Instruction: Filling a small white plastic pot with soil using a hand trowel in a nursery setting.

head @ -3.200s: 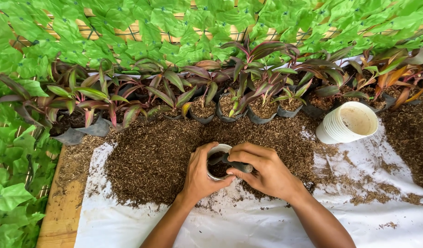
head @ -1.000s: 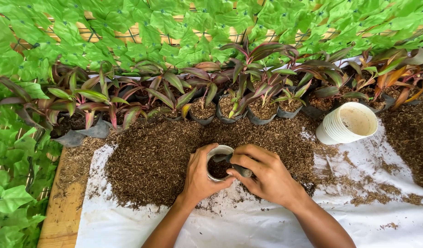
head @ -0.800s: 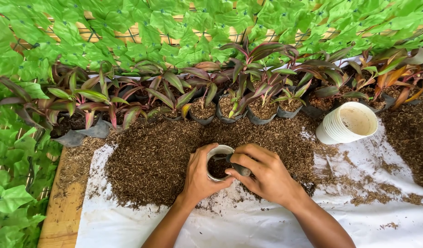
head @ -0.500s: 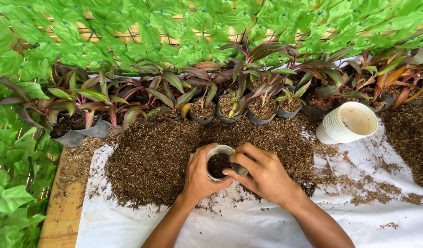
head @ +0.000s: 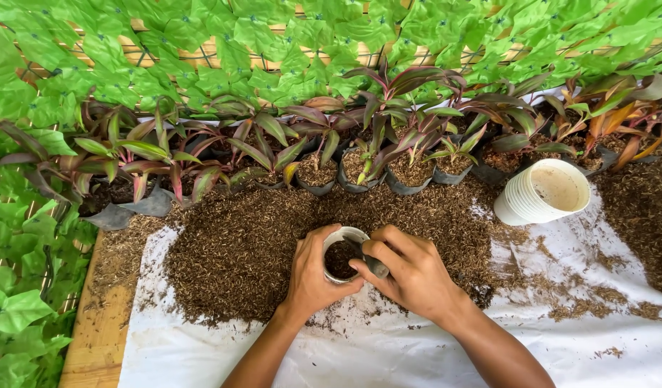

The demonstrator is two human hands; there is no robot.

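The right hand (head: 406, 271) sits slightly lower and nearer the small white pot (head: 343, 253) than before, and the dark tool (head: 375, 266) it grips now shows less, tipped toward ten o'clock into the pot's soil.

stack of white cups (head: 543, 192) on its side | potted red-green plants (head: 360, 154) in row | white sheet (head: 388, 352)

Both forearms reach forward, left hand (head: 313, 271) curled with thumb up, right hand (head: 410, 274) clenched, fingertips meeting.
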